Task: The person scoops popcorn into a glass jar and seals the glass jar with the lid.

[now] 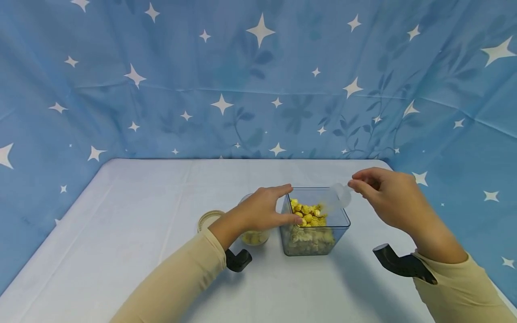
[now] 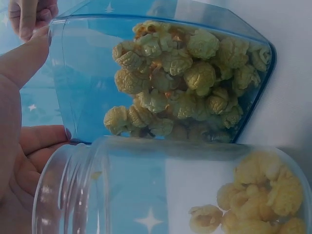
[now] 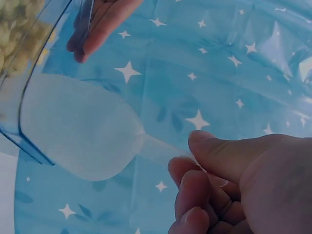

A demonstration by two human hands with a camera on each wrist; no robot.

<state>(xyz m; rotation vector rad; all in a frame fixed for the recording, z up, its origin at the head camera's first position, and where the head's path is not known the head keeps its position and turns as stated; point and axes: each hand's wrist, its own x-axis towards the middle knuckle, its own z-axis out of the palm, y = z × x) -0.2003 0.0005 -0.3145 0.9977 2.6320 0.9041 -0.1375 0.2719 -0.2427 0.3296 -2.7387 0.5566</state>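
Note:
A clear plastic box (image 1: 338, 229) holds yellow popcorn (image 1: 308, 215) in its lower part. My left hand (image 1: 262, 208) grips its left end at the rim, the thumb at the near corner and the fingers at the far one. With thumb and fingertips my right hand (image 1: 383, 197) pinches the thin handle of a translucent white scoop (image 3: 83, 126). The scoop's bowl dips over the box's right rim, its tip inside; whether it carries popcorn is not visible. Under my left hand, beside the box, stands a clear jar (image 2: 131, 195) with some popcorn at its bottom.
A round gold-rimmed lid (image 1: 210, 219) lies left of the jar, partly hidden by my left forearm. All stand on a white-covered table (image 1: 153, 202). A blue star-patterned curtain (image 1: 226, 67) rises behind and at both sides. Black wrist mounts (image 1: 404, 264) stick out from both sleeves.

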